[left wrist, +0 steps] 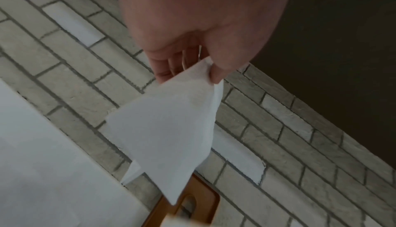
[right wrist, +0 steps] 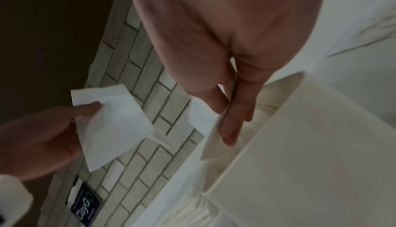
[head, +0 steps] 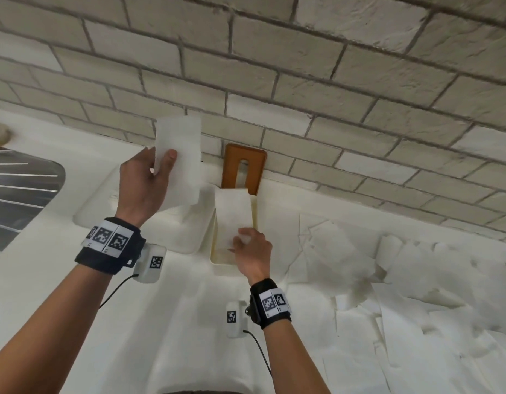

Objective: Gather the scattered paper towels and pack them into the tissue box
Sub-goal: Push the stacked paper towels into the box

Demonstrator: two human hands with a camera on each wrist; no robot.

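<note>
My left hand (head: 162, 160) holds a folded white paper towel (head: 179, 155) upright in the air, thumb on its front; the left wrist view shows the same pinch (left wrist: 206, 68) on the towel (left wrist: 167, 129). My right hand (head: 240, 238) pinches the near end of a second paper towel (head: 234, 211), which lies slanted into the open cream tissue box (head: 220, 263). In the right wrist view its fingers (right wrist: 230, 122) press that towel (right wrist: 212, 139) against the inside of the box (right wrist: 300, 146). The box's brown wooden lid (head: 244, 169) with a slot leans on the brick wall behind.
Several loose paper towels (head: 388, 280) lie scattered over the white counter to the right. A white moulded tray (head: 175, 226) sits left of the box. A metal sink (head: 18, 194) is at the far left. The brick wall (head: 331, 109) stands close behind.
</note>
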